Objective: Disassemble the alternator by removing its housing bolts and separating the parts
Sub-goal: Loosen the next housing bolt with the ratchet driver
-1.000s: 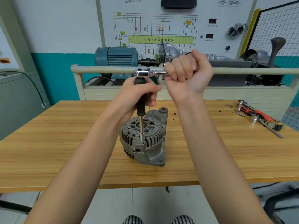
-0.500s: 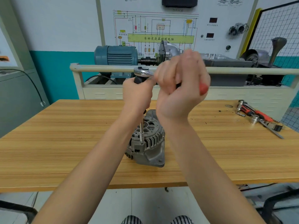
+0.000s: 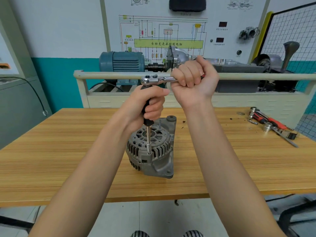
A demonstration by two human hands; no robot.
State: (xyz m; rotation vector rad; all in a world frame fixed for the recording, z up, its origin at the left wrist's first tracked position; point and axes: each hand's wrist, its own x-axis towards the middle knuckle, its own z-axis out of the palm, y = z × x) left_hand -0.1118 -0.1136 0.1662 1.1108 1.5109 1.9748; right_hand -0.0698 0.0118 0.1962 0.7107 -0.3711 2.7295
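A grey alternator (image 3: 153,159) stands on the wooden table (image 3: 51,159), its slotted housing facing up. A black-handled driver extension (image 3: 148,134) rises upright from a housing bolt on its near rim. My left hand (image 3: 150,103) grips the black handle of that extension. A chrome ratchet (image 3: 153,80) sits on top of the extension, its handle pointing right. My right hand (image 3: 193,81) grips the ratchet handle in a fist; a bit of red grip shows behind the fingers. A loosened bolt (image 3: 160,124) stands up at the housing's far side.
Loose tools lie at the table's right: a red-handled ratchet (image 3: 271,121), sockets (image 3: 267,128) and a bar. Small debris dots the table near them. Behind the table stands a training bench with a blue motor (image 3: 122,62) and a rail (image 3: 109,75).
My right hand swung the ratchet handle toward me and to the left, then back out to the right. My left hand stayed on the extension handle.
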